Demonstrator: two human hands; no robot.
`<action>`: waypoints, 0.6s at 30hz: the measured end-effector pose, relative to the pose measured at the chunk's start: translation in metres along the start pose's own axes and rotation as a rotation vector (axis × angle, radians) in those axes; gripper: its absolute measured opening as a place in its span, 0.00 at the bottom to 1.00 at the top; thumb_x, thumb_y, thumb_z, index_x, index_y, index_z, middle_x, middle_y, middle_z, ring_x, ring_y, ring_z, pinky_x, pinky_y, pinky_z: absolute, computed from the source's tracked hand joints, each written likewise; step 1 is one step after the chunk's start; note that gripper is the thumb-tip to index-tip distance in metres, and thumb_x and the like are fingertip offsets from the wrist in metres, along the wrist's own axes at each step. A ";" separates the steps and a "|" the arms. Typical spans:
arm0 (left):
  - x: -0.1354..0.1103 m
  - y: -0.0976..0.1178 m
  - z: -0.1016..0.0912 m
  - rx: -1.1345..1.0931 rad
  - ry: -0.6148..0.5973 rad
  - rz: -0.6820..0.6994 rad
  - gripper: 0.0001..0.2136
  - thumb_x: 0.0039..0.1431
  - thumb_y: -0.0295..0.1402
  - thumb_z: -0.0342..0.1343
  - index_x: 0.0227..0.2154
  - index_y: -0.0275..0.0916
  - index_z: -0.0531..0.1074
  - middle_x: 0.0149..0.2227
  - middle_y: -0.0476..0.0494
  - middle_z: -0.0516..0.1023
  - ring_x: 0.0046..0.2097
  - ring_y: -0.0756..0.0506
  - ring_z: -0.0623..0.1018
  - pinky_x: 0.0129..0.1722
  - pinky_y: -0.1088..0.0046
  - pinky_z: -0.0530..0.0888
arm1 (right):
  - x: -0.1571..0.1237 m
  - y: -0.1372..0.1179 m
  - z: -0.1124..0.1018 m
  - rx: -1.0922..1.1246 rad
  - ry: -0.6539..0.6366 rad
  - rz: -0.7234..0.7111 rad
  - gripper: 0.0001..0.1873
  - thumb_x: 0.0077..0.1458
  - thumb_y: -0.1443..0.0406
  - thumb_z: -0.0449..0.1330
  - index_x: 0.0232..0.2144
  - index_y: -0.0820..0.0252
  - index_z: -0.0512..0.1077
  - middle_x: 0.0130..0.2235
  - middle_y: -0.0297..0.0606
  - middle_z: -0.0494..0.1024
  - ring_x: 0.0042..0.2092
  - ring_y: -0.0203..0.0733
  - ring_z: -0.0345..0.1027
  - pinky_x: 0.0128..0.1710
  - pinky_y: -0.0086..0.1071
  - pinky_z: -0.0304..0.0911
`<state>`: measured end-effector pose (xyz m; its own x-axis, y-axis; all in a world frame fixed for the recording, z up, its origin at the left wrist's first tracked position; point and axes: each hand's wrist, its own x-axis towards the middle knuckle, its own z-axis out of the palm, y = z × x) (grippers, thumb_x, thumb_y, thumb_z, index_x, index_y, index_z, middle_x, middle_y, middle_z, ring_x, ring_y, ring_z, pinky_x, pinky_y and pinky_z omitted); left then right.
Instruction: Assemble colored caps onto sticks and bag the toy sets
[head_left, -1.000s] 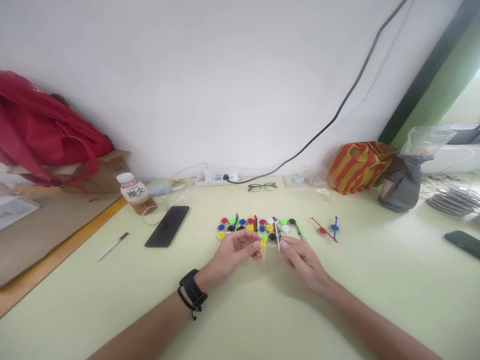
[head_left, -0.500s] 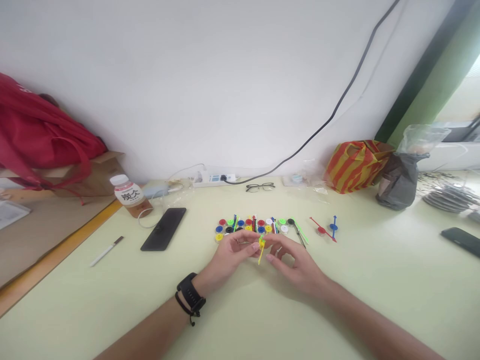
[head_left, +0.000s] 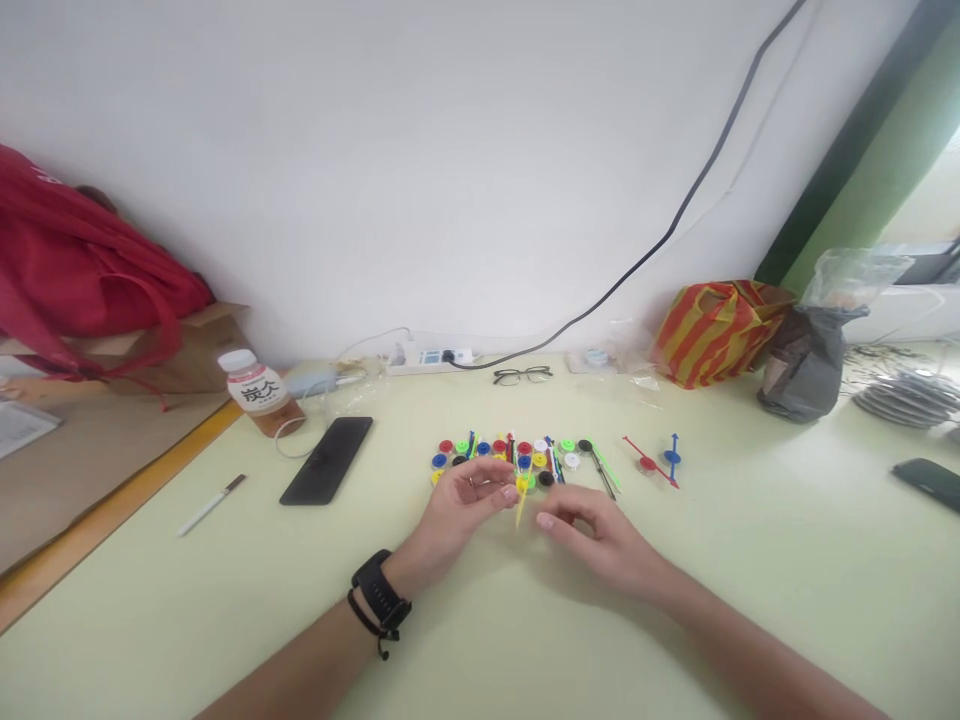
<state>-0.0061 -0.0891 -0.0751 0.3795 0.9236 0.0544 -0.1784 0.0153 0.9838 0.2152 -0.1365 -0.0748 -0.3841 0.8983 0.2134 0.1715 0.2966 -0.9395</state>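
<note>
Yellow marks the spinner (head_left: 523,487) in the head view: your left hand (head_left: 465,507) grasps it between thumb and fingers, raised above the pale green counter (head_left: 480,640), its thin pointer slanting down and blurred. Your right hand (head_left: 607,545) is released and loosely curled, thumb and index finger apart, just beside the spinner. On your left wrist you wear a black watch (head_left: 382,588).

Beyond your hands lie rows of coloured discs (head_left: 526,449) in red, blue, yellow, green, black and white, with bundled pointers (head_left: 511,446) among them. To their right, you have 2 spinners with arrows: a red spinner (head_left: 647,465) and a blue spinner (head_left: 673,457), their lower arrow tips close together.

For writing, look at the bottle (head_left: 262,395) on your left: its white label carries 2 large dark characters. The first reads 炭; you cannot be sure of the second, and the smaller line below is too small to read. The power strip (head_left: 431,360) by the wall shows blue and white printing, also illegible. The red bag (head_left: 97,260) has white marks you cannot make out. A black phone (head_left: 328,460) lies near the bottle, and folded-out glasses (head_left: 522,376) sit behind the discs.
</note>
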 end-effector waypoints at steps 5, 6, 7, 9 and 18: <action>0.001 0.000 0.001 -0.012 0.008 -0.014 0.14 0.55 0.35 0.72 0.43 0.39 0.79 0.44 0.43 0.79 0.44 0.47 0.78 0.47 0.70 0.77 | 0.003 -0.006 -0.004 0.078 -0.022 0.039 0.24 0.67 0.53 0.58 0.21 0.59 0.70 0.24 0.32 0.65 0.27 0.35 0.58 0.30 0.32 0.57; 0.001 0.000 0.001 -0.005 0.006 -0.012 0.14 0.55 0.35 0.72 0.43 0.40 0.79 0.44 0.44 0.79 0.44 0.47 0.78 0.47 0.70 0.76 | 0.003 -0.006 -0.004 0.089 0.030 0.049 0.19 0.66 0.53 0.59 0.27 0.58 0.72 0.27 0.32 0.68 0.29 0.36 0.60 0.31 0.32 0.58; 0.001 -0.001 0.001 0.004 0.000 -0.009 0.14 0.55 0.35 0.72 0.43 0.40 0.79 0.44 0.44 0.80 0.45 0.47 0.78 0.48 0.70 0.76 | 0.003 -0.005 -0.003 0.100 0.068 0.056 0.14 0.65 0.54 0.60 0.35 0.57 0.74 0.30 0.33 0.71 0.31 0.37 0.63 0.32 0.32 0.60; 0.000 0.000 0.001 0.024 -0.010 0.001 0.13 0.55 0.35 0.72 0.43 0.41 0.79 0.43 0.44 0.80 0.46 0.46 0.79 0.49 0.71 0.76 | 0.003 -0.003 -0.002 0.115 0.107 0.059 0.15 0.65 0.55 0.61 0.49 0.54 0.73 0.38 0.37 0.76 0.35 0.39 0.67 0.36 0.33 0.65; -0.001 0.001 0.001 0.041 -0.001 0.004 0.13 0.57 0.36 0.70 0.44 0.42 0.79 0.45 0.44 0.81 0.48 0.44 0.80 0.50 0.68 0.76 | 0.000 -0.003 0.001 0.075 0.059 0.086 0.27 0.64 0.57 0.61 0.64 0.46 0.67 0.50 0.40 0.77 0.38 0.40 0.72 0.45 0.41 0.71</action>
<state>-0.0056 -0.0900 -0.0734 0.3797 0.9233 0.0585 -0.1428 -0.0040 0.9897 0.2141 -0.1373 -0.0726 -0.3164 0.9376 0.1441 0.1324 0.1941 -0.9720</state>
